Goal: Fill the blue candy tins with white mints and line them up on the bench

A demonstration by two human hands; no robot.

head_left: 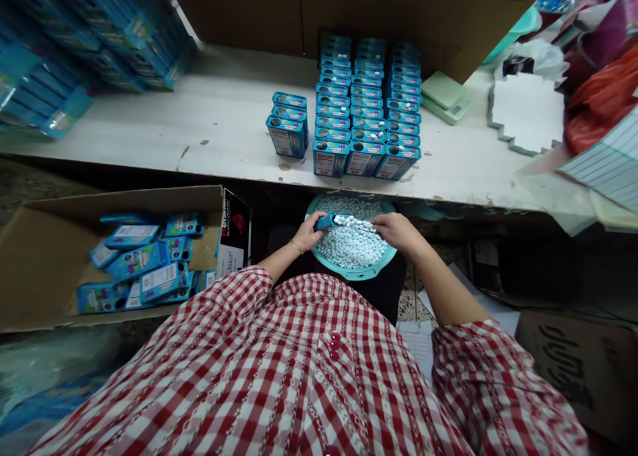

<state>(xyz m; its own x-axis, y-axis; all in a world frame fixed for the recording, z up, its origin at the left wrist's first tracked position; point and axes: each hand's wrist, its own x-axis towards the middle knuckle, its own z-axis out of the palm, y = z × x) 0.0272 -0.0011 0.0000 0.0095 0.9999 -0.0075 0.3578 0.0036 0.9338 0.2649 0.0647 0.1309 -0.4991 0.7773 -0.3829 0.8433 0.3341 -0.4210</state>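
Observation:
My left hand (308,232) grips a small blue candy box (325,221) on its side, with the open end turned to the right. Just off that opening lies a raised line of white candies (355,223), reaching across to my right hand (396,232). The fingers of my right hand are closed at the far end of this line; whatever they hold is covered by the candies. Below both hands is a turquoise basin (343,271) full of small white candies (355,248), resting at my lap under the shelf edge.
On the white shelf (224,123) stand three rows of blue boxes (366,110) and a short row of boxes (288,127). A pale green scale (445,96) sits behind right. A cardboard carton (44,243) at left holds loose blue boxes (142,263). Wrapped packs (124,30) fill the back left.

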